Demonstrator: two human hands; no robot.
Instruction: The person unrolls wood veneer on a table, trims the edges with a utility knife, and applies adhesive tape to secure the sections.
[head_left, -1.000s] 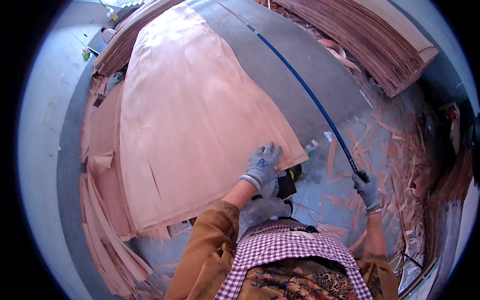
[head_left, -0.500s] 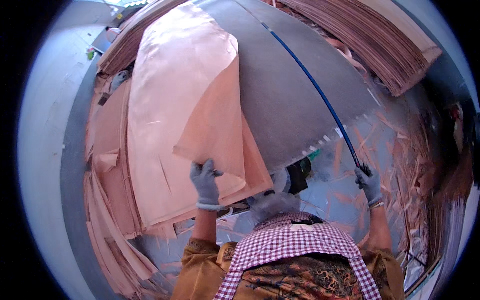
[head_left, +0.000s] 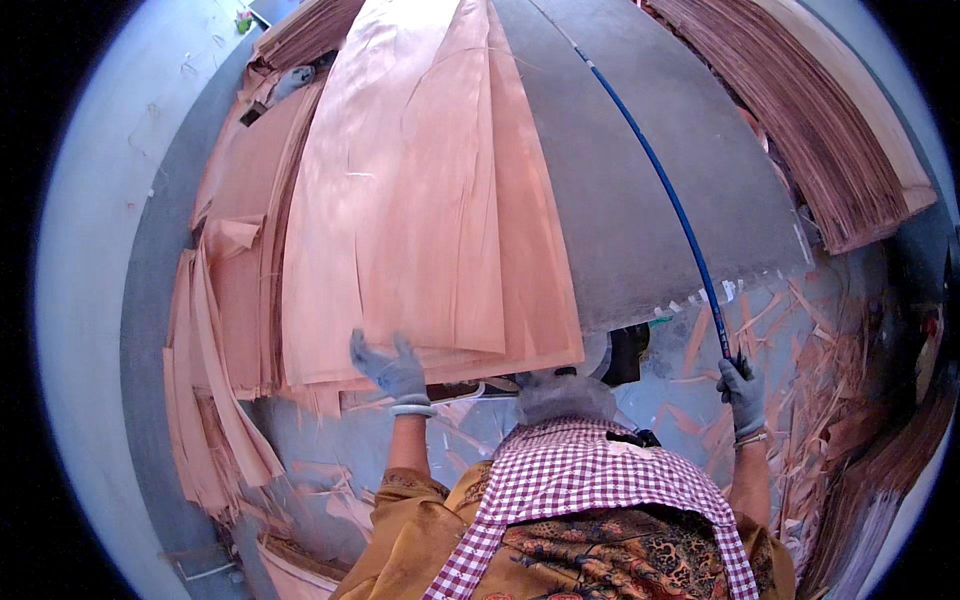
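Note:
Pink veneer sheets (head_left: pixel 400 220) lie layered over the left half of a grey board (head_left: pixel 660 240), their right edges staggered. At the near edge of these sheets, my gloved left hand (head_left: pixel 392 370) has its fingers spread, slightly blurred; whether it touches the sheet is unclear. My gloved right hand (head_left: pixel 742 390) grips the lower end of a long blue rod (head_left: pixel 655 170), which stretches away over the grey board and has a thinner pale far section. A checked apron (head_left: pixel 590 470) covers my front.
Veneer stacks (head_left: pixel 830 130) stand at the back right, with more piles and torn sheets (head_left: pixel 235 330) at the left. Scraps (head_left: pixel 790 340) litter the floor on the right. A dark object (head_left: pixel 625 355) sits under the board's near edge. A pale wall or floor (head_left: pixel 90 300) borders the far left.
My left hand has moved left. The top sheet's right part, folded up half a second ago, now lies flatter toward the left. The view has shifted; my right hand still grips the rod.

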